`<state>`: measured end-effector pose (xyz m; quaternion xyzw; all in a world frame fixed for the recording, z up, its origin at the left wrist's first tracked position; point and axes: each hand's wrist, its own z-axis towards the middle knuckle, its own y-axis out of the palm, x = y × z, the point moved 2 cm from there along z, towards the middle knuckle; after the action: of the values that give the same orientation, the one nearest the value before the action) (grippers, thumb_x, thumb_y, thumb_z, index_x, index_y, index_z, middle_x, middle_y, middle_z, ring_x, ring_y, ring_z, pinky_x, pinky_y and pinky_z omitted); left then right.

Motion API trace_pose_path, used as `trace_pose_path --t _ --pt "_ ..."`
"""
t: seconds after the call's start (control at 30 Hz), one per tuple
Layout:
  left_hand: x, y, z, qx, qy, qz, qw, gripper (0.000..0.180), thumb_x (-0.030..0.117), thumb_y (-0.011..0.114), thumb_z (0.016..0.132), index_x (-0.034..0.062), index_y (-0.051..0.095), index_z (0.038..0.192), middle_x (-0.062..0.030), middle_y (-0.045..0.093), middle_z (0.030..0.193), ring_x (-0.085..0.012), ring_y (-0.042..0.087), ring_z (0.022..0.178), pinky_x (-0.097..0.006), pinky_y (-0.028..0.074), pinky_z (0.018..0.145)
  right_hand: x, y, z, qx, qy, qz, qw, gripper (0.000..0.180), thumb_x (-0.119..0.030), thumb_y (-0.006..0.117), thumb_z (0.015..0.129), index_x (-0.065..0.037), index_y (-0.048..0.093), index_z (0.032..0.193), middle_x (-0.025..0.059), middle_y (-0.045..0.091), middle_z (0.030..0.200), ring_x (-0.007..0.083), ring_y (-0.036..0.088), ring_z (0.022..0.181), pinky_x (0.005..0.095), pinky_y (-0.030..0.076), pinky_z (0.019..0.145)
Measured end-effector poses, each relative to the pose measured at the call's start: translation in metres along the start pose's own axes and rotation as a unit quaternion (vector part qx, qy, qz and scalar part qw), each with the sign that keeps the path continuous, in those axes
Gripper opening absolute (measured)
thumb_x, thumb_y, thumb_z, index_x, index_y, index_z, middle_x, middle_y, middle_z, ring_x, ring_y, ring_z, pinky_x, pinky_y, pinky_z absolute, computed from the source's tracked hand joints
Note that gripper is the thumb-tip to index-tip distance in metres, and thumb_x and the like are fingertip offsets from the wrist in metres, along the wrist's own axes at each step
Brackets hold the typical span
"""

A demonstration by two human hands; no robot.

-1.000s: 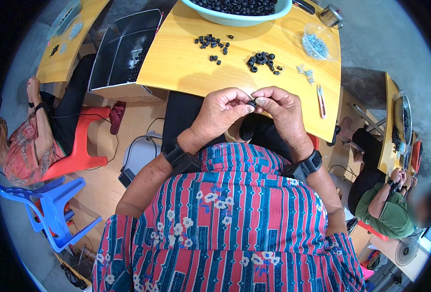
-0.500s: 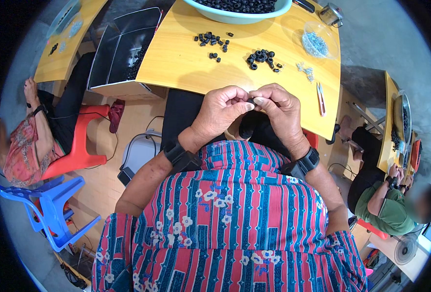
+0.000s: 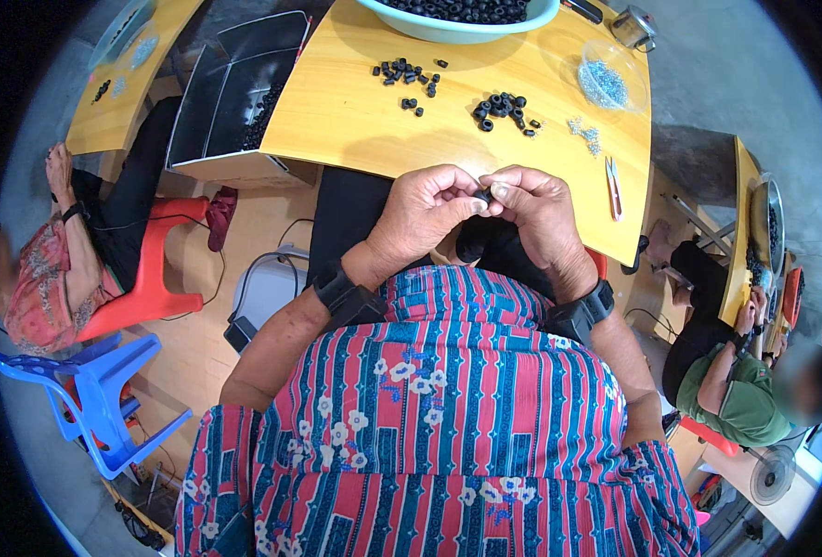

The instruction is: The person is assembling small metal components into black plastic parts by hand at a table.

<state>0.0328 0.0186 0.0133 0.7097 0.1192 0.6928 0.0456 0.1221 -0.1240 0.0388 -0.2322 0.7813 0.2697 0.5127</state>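
Note:
Just off the near edge of the yellow table [image 3: 355, 130], my two hands meet at the fingertips. My left hand [image 3: 427, 212] pinches a small black ring-like part [image 3: 483, 196] between thumb and forefinger. My right hand [image 3: 533, 209] closes on the same part from the other side, its thumb and fingertips against it. The fingers cover most of the part, so its exact shape is hidden. Beyond my hands lie a pile of thick black ring-shaped parts [image 3: 499, 109] and a looser group of small black cylindrical parts [image 3: 401, 71].
A pale green basin [image 3: 466, 35] of black parts stands at the far edge. To the right are a clear bowl [image 3: 615, 79] of small shiny pieces, a small heap [image 3: 585, 137] of them, snips [image 3: 613, 188] and a metal cup [image 3: 633, 28]. A lined box [image 3: 234, 102] adjoins the table; people sit either side.
My right hand has shifted slightly and its thumb has moved a little off the black part, showing more of it. Both hands keep their pinch.

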Motion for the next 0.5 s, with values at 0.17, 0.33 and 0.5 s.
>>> trace_pose_path --t 0.17,0.33,0.5 --pt "0.0040 0.0014 -0.0016 0.007 0.013 0.002 1.000 0.010 -0.001 0.060 0.086 -0.0034 0.059 0.096 -0.0053 0.063 0.090 -0.0106 0.062 0.086 -0.023 0.050 0.078 0.0057 -0.0037 0.0030 -0.021 0.032 0.085 0.996 0.012 -0.004 0.061 0.085 0.004 0.066 0.094 0.0075 0.064 0.079 0.0127 0.060 0.072 0.0262 0.051 0.069" --pt "0.0007 0.0014 -0.0006 0.013 0.016 -0.011 1.000 0.012 -0.001 0.062 0.085 -0.0035 0.060 0.096 -0.0046 0.062 0.090 -0.0094 0.060 0.085 -0.022 0.049 0.076 0.0057 -0.0047 0.0026 -0.040 0.062 0.137 0.988 0.015 -0.007 0.063 0.085 0.004 0.063 0.094 0.0089 0.063 0.082 0.0144 0.061 0.072 0.0313 0.056 0.073" --pt "0.0033 -0.0027 0.0010 0.037 0.046 0.095 0.994 0.013 0.000 0.065 0.082 -0.0031 0.062 0.094 -0.0046 0.061 0.087 -0.0090 0.059 0.080 -0.022 0.048 0.072 0.0088 -0.0048 0.0048 -0.081 0.083 0.181 0.977 0.019 -0.013 0.064 0.085 0.003 0.061 0.095 0.0077 0.061 0.082 0.0148 0.060 0.072 0.0314 0.056 0.071"
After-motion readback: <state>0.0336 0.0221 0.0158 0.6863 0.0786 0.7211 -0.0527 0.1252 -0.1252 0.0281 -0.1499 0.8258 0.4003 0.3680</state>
